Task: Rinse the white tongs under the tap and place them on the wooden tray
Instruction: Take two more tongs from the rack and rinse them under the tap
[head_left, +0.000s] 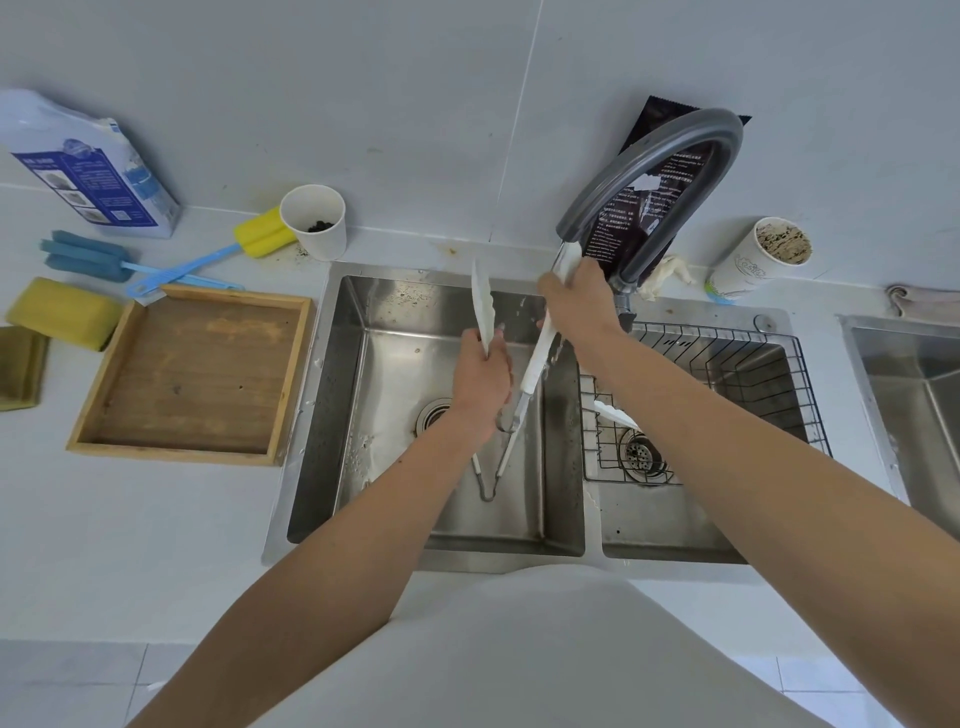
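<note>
White plastic tongs (535, 364), one pair, hang in a wide V over the left basin of the steel double sink (395, 322), hinge low and tips up. We count two hands on them. Our left hand (480, 384) is curled round the left arm just under its scalloped tip. Our right hand (576, 301) is wrapped round the right tip, just below the spout of the single grey curved tap (649, 150). Both forearms reach forward over the sink edge.

One square wooden tray (171, 452) lies on the tabletop just left of the sink. Behind it we see two sponge brushes, one blue (88, 254) and one yellow (262, 234), and two white paper cups (314, 223) (758, 260). One black wire basket (727, 353) sits in the right basin.

Our fingers hide most of the right tip, and we cannot make out a clear stream of water.
</note>
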